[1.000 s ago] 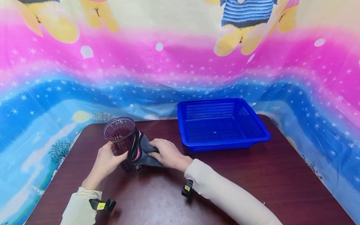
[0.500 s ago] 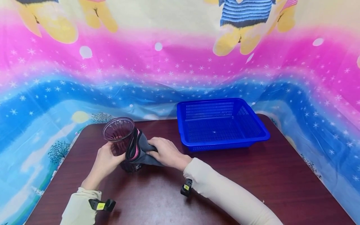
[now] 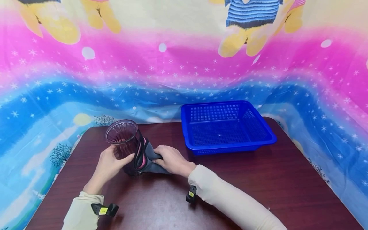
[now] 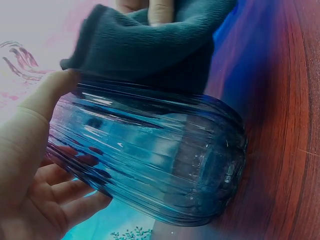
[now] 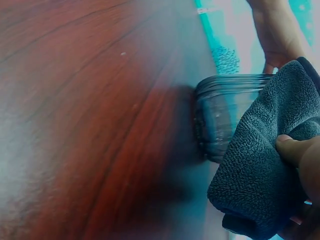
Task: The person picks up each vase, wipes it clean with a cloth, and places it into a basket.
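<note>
A purple-tinted, ribbed glass vase (image 3: pixel 124 148) with a flared rim stands roughly upright at the left of the table. My left hand (image 3: pixel 110 164) grips it round the side, with the thumb toward the front. Its ribbed body and thick base (image 4: pixel 220 155) show in the left wrist view; whether the base touches the table I cannot tell. My right hand (image 3: pixel 173 159) pinches a bunched grey cloth (image 3: pixel 150 159) with a pink reverse and black edging. The cloth lies against the vase's right side, hiding part of the glass. Fluffy pile shows on the cloth (image 5: pixel 255 160) in the right wrist view.
Behind and to the right, a blue plastic basket (image 3: pixel 198 148) with perforated walls sits on the dark reddish-brown wooden table (image 3: pixel 230 188). A colourful printed curtain (image 3: pixel 178 70) surrounds the table's back and sides. Each wrist carries a small black camera (image 3: pixel 104 210).
My right hand and the cloth rose slightly along the vase's side, then slid back down, now lower than before. The left hand and the vase have hardly moved.
</note>
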`<state>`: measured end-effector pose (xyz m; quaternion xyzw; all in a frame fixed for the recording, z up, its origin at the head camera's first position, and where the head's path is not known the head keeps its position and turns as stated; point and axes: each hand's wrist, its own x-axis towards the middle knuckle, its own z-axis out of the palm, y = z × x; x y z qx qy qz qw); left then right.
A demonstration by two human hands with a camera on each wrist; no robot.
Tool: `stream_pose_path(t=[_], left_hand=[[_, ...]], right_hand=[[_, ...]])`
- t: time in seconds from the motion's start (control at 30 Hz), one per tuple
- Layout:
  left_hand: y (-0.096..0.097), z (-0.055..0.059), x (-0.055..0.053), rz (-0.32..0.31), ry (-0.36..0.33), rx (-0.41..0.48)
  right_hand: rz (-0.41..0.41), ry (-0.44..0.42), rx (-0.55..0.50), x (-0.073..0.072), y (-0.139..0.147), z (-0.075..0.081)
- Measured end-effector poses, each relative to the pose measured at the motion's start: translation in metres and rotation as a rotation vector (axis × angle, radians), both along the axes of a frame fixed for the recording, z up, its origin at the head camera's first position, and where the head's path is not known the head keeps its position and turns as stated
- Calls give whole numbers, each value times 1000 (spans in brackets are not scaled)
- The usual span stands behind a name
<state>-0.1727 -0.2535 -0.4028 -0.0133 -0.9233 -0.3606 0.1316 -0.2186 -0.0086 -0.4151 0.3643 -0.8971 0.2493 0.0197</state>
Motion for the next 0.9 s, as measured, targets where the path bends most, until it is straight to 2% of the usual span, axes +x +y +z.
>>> stream_pose_path(t=[0.33, 0.67, 0.9], left_hand=[[1, -2, 1, 9, -2, 8], [3, -1, 2, 12, 22, -5], [3, 1, 3, 8, -2, 13]], right_hand=[[11, 6, 73, 0, 3, -17], [1, 6, 125, 1, 2, -25], [-15, -3, 135, 2, 2, -30]])
